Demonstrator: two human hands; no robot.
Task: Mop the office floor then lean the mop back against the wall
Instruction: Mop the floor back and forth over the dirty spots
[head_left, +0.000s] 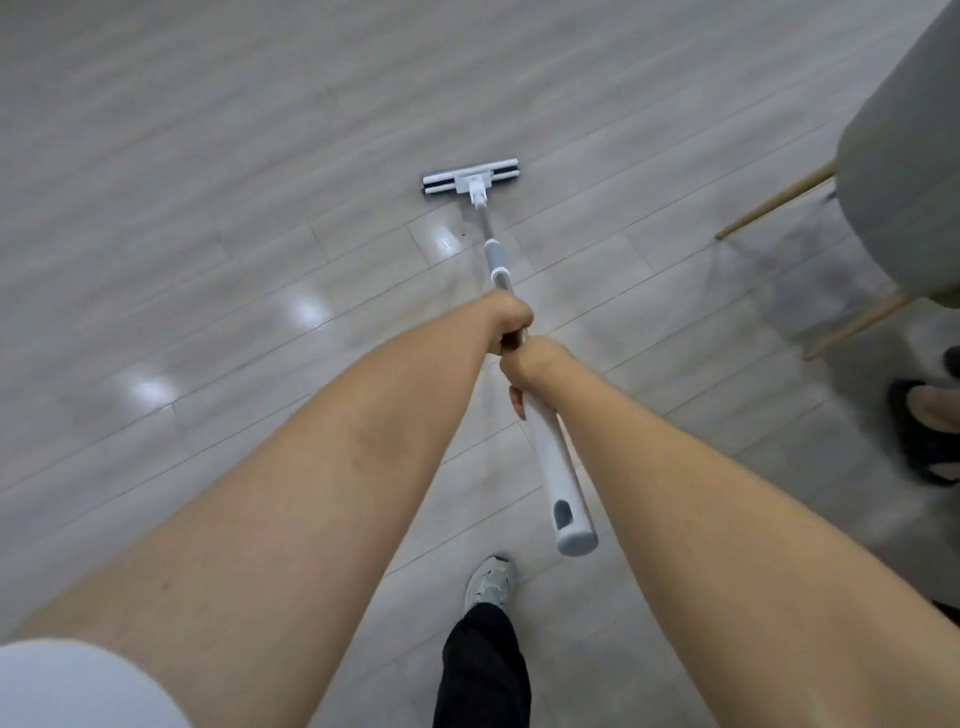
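On the grey floor (208, 156), both hands grip the mop (550, 447).

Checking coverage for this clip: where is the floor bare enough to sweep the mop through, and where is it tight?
Bare floor runs wide to the left of and beyond the mop head, up to the frame's edges. The right is crowded: a chair with wooden legs and someone's sandalled foot.
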